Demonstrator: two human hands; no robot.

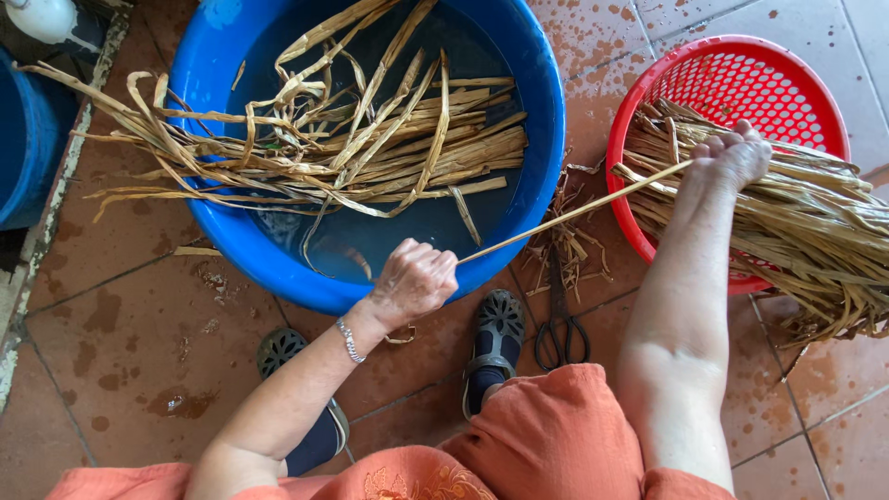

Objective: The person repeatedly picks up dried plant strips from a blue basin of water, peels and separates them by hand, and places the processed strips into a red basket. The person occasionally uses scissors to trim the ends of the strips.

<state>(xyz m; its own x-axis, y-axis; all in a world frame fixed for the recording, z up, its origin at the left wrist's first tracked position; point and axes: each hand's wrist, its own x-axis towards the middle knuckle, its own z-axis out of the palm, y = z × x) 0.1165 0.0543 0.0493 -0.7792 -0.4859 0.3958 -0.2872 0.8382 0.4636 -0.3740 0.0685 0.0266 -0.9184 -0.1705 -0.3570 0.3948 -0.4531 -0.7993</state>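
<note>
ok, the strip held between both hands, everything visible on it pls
The strip is one long, narrow, pale tan length of what looks like dried leaf or reed, flat and stiff-looking. It is stretched taut and straight, rising from the left hand near the blue tub rim up to the right hand over the red basket. Both hands are fisted on its ends. Its middle spans the wet tile floor untouched, above scraps and black scissors.

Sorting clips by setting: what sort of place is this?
Likely a home washing area or yard: wet tiled floor, blue basin soaking dried leaf strips, red basket.
</note>
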